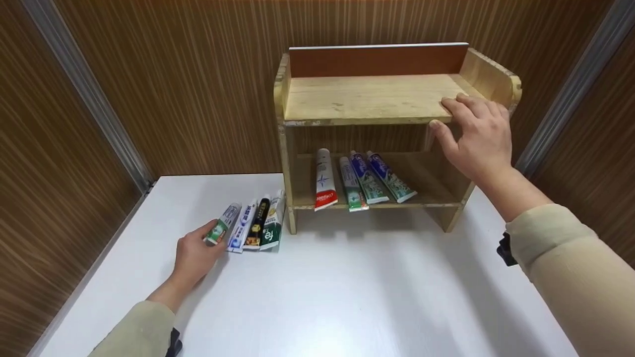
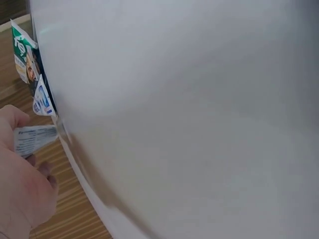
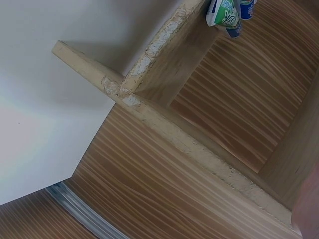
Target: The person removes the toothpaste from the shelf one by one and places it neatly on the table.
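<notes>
In the head view my left hand (image 1: 197, 253) pinches a grey and green toothpaste tube (image 1: 224, 223) at the left end of a row on the table. Beside it lie a white and blue tube (image 1: 242, 225), a black tube (image 1: 258, 223) and a white and dark green tube (image 1: 272, 220). My right hand (image 1: 478, 134) rests on the front right edge of a wooden shelf (image 1: 372, 99), holding nothing. On its lower board lie a white and red tube (image 1: 324, 178), a smaller green-ended tube (image 1: 353, 183) and two purple and green tubes (image 1: 369, 177).
The shelf stands on a white table (image 1: 317, 297) against a wood-grain wall (image 1: 198, 89). Metal strips (image 1: 89, 94) run down the corners. The shelf's right side panel (image 3: 184, 144) stands near the table's edge in the right wrist view.
</notes>
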The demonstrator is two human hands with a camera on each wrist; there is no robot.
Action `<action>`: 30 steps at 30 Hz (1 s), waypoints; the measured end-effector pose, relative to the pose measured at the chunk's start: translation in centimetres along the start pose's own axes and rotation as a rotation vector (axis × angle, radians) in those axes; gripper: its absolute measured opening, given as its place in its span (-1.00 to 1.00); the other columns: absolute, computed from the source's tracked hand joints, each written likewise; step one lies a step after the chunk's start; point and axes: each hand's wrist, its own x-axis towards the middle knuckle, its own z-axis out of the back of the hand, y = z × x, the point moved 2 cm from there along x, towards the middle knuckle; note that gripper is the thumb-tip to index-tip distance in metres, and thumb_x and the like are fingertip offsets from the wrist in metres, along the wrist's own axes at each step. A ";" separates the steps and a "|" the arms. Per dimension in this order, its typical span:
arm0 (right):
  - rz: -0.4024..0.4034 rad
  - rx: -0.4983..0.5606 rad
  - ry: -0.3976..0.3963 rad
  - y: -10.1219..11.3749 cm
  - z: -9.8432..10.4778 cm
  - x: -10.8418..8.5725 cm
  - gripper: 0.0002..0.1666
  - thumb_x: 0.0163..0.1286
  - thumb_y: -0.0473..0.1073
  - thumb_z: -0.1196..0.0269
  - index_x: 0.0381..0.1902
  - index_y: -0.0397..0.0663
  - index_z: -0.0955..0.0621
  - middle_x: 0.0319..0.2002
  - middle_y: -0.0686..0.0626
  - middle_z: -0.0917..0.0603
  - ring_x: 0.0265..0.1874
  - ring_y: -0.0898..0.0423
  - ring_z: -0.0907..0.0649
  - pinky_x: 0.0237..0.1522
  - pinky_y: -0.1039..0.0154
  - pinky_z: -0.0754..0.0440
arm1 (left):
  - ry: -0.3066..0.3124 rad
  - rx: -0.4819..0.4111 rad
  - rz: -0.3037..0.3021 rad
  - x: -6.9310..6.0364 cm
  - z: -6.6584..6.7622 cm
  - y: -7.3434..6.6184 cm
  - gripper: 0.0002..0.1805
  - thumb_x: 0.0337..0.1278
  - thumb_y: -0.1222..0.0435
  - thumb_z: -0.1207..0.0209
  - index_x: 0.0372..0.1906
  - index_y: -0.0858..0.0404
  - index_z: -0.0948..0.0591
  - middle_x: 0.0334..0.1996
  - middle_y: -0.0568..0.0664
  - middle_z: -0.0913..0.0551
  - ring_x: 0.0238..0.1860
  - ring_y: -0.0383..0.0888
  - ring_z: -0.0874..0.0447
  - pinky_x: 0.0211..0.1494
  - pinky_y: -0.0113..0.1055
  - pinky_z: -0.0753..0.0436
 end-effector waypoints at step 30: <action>-0.007 0.002 0.004 0.0 -0.1 -0.1 -0.39 0.55 0.22 -0.23 0.34 -0.03 -0.65 0.30 -0.26 -0.63 0.30 -0.33 -0.53 0.37 -0.30 -0.31 | 0.149 0.018 0.122 -0.1 -0.4 0.4 -0.18 0.29 0.39 -0.36 0.59 0.41 -0.30 0.48 0.37 -0.43 0.48 0.30 -0.42 0.50 0.10 -0.45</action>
